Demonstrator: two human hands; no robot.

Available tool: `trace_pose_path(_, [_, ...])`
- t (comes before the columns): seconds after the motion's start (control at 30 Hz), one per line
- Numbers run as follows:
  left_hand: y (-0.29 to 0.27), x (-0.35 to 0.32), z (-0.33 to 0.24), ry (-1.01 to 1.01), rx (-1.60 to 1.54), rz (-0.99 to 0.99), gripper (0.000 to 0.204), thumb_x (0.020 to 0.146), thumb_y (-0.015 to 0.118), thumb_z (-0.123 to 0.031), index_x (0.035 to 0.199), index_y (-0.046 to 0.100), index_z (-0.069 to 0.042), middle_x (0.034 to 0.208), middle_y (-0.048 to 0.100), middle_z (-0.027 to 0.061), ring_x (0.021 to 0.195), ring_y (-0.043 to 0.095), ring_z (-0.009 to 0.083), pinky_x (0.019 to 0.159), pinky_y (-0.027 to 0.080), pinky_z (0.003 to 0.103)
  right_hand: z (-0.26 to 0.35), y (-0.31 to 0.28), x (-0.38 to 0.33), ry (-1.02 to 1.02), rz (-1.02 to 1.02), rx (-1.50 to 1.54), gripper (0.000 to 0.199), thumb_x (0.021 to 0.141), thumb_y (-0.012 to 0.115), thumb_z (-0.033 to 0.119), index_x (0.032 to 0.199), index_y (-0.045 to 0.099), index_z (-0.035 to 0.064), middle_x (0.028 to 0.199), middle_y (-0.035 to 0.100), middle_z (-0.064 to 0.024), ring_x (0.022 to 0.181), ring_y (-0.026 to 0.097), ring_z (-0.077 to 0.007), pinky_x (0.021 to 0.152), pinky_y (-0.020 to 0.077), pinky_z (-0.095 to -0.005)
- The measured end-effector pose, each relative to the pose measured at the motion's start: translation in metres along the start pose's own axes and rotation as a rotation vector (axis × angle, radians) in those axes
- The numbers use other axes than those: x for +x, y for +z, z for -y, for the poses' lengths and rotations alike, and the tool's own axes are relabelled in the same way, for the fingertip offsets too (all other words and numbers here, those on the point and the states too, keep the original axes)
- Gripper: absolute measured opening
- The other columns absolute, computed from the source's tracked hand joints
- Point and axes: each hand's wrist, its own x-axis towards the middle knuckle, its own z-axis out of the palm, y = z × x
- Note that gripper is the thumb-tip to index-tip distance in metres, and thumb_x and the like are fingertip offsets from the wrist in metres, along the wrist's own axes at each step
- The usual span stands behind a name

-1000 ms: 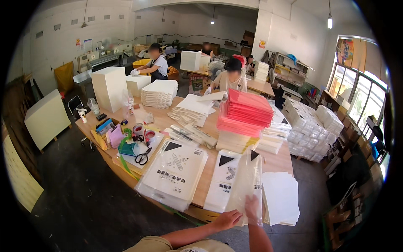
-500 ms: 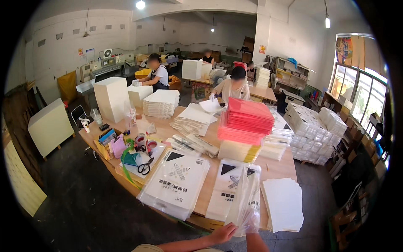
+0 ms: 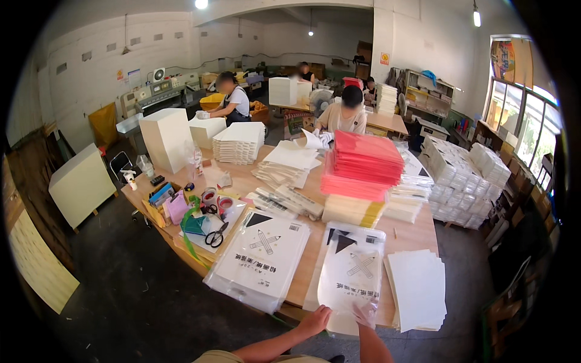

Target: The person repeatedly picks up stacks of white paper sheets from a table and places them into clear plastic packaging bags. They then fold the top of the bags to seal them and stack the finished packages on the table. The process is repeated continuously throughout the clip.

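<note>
At the near edge of the table lies a clear plastic bag (image 3: 349, 272) over a white sheet printed with crossed pencils and a black corner. My left hand (image 3: 316, 319) pinches the bag's near-left edge, fingers closed. My right hand (image 3: 365, 313) is at the near-right corner; its stretched fingers show hazily through the film. Left of these lies a stack of similar printed bags (image 3: 260, 260). To the right, close to my right hand, is a stack of plain white paper (image 3: 416, 290).
Scissors (image 3: 215, 236), tape rolls (image 3: 209, 196) and a pink pouch (image 3: 176, 207) crowd the table's left side. Behind the bag rises a tall red stack (image 3: 363, 163). Across the table a co-worker (image 3: 345, 115) handles white sheets. Wrapped packs (image 3: 463, 181) stand at the right.
The bunched film has spread flat, and the printed design now shows through it. My left hand has shifted slightly left. The view has tilted a little, and the co-worker's hands have moved.
</note>
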Motion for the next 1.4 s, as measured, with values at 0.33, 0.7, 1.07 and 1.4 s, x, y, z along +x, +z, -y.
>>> trace_pose_path(0.33, [-0.016, -0.060, 0.055, -0.254, 0.135, 0.105, 0.013, 0.090, 0.058, -0.015, 0.102, 0.057, -0.010, 0.100, 0.060, 0.0137, 0.083, 0.063, 0.0400, 0.069, 0.053, 0.049, -0.020, 0.032, -0.082, -0.545, 0.352, -0.406, 0.075, 0.092, 0.056, 0.040, 0.151, 0.028, 0.0038, 0.159, 0.025, -0.0148, 0.147, 0.026, -0.0257, 0.115, 0.0258, -0.0486])
trace_pose_path(0.7, [0.023, -0.078, 0.117, -0.850, -0.423, 0.083, 0.060, 0.084, 0.075, -0.045, 0.117, 0.060, 0.004, 0.109, 0.064, 0.0142, 0.086, 0.065, 0.0231, 0.073, 0.054, 0.039, -0.164, -0.036, -0.086, 0.619, 0.089, 0.662, 0.033, 0.093, 0.065, 0.031, 0.101, 0.064, -0.0010, 0.081, 0.069, -0.0124, 0.064, 0.068, -0.0258, 0.051, 0.0514, -0.0357])
trace_pose_path(1.07, [-0.008, -0.007, 0.054, -0.746, -0.637, 0.099, 0.022, 0.089, 0.067, -0.005, 0.109, 0.065, 0.003, 0.097, 0.071, 0.0103, 0.082, 0.068, 0.0163, 0.073, 0.055, 0.031, -0.080, -0.098, -0.025, 0.460, 0.520, 0.934, 0.016, 0.094, 0.063, 0.012, 0.091, 0.065, -0.0040, 0.076, 0.067, -0.0116, 0.059, 0.065, -0.0204, 0.052, 0.0535, -0.0306])
trace_pose_path(1.4, [0.026, -0.076, 0.095, -1.116, -0.931, -0.135, 0.019, 0.096, 0.053, -0.003, 0.110, 0.064, 0.005, 0.099, 0.070, 0.0130, 0.083, 0.071, 0.0253, 0.071, 0.060, 0.036, -0.109, -0.095, -0.052, 0.624, 0.719, 0.840, 0.015, 0.092, 0.066, 0.014, 0.085, 0.066, 0.0007, 0.072, 0.065, -0.0073, 0.056, 0.059, -0.0146, 0.051, 0.0474, -0.0281])
